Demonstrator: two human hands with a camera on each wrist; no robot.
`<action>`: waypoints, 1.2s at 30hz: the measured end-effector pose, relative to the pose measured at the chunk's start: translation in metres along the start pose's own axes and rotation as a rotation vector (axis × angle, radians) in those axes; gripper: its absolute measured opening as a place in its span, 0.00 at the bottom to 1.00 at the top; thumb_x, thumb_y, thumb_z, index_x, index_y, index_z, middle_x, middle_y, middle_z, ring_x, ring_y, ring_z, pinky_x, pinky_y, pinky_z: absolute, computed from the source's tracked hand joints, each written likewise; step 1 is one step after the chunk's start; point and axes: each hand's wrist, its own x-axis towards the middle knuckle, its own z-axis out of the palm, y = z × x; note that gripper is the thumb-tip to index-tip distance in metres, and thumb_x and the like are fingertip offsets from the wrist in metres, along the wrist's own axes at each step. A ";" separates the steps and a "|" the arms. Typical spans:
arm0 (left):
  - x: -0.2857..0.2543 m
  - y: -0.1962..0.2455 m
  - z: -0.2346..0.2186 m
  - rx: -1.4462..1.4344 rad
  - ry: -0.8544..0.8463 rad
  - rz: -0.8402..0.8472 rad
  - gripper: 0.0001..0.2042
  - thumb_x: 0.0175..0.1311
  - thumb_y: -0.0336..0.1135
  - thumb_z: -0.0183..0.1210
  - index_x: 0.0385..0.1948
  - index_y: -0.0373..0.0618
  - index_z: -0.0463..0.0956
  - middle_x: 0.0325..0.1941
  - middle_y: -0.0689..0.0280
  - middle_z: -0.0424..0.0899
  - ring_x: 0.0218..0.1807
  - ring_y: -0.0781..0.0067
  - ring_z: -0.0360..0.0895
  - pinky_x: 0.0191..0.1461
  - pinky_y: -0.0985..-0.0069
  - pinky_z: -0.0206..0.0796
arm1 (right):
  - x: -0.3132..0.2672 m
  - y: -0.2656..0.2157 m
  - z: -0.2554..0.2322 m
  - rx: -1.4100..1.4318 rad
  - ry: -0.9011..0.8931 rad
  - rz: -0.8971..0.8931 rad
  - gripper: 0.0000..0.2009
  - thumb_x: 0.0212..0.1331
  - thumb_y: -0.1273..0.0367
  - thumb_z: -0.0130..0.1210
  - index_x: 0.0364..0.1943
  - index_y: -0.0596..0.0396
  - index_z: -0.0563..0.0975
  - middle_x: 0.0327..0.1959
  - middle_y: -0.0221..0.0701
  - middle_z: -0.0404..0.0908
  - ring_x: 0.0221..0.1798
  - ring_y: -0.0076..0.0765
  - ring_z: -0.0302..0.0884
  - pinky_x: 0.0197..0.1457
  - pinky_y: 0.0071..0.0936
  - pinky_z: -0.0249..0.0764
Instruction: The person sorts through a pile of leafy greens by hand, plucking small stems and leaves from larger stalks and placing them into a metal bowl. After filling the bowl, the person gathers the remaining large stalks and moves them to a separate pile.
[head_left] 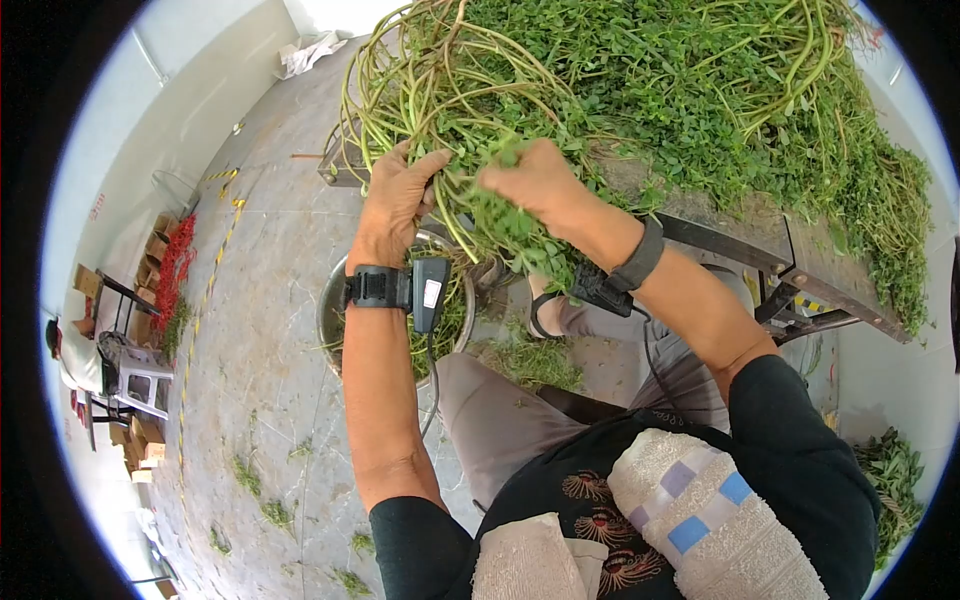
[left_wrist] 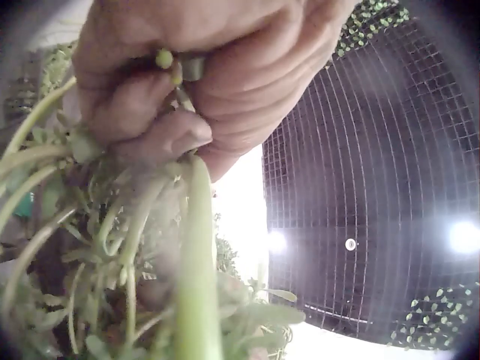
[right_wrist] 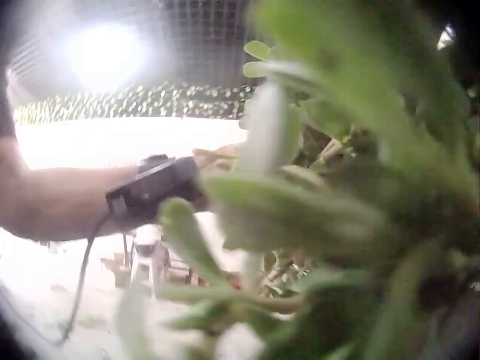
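My left hand [head_left: 398,198] pinches thick pale-green stems [left_wrist: 196,255]; in the left wrist view the fingers are curled round them, with leafy sprigs hanging below. Just to its right, my right hand [head_left: 540,185] grips a bunch of leafy greens [head_left: 505,222], blurred around the fingers. Leaves [right_wrist: 300,206] fill most of the right wrist view and hide that hand there. Both hands are at the near edge of a big heap of greens [head_left: 640,90] on a table. Long bare stems [head_left: 470,50] loop out of the heap above the left hand.
Below the left forearm stands a round metal basin [head_left: 328,318] with stems in it. The table's dark metal edge [head_left: 720,240] runs in front of my knees. Scattered sprigs [head_left: 277,513] lie on the grey floor. Far left are a stool [head_left: 145,380] and a red pile [head_left: 175,265].
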 end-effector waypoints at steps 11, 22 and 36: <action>0.004 -0.011 -0.009 -0.202 -0.009 -0.113 0.10 0.57 0.30 0.56 0.39 0.43 0.68 0.18 0.68 0.77 0.10 0.88 0.64 0.09 0.91 0.48 | -0.002 -0.011 -0.050 0.793 -0.210 0.143 0.10 0.58 0.63 0.52 0.33 0.55 0.77 0.32 0.35 0.80 0.28 0.30 0.78 0.28 0.23 0.77; 0.005 -0.007 -0.023 -0.334 -0.129 -0.267 0.09 0.63 0.39 0.51 0.23 0.52 0.66 0.07 0.78 0.57 0.08 0.85 0.48 0.12 0.84 0.40 | 0.018 -0.022 -0.026 -0.008 -0.229 -0.229 0.13 0.45 0.64 0.65 0.31 0.58 0.79 0.26 0.27 0.78 0.30 0.23 0.74 0.28 0.22 0.67; 0.001 -0.009 -0.036 -0.482 -0.206 -0.262 0.09 0.63 0.37 0.51 0.22 0.52 0.65 0.07 0.78 0.55 0.08 0.85 0.48 0.12 0.84 0.40 | 0.037 -0.020 0.025 -1.129 0.021 -0.367 0.12 0.44 0.61 0.59 0.24 0.55 0.79 0.25 0.39 0.79 0.32 0.47 0.79 0.34 0.39 0.74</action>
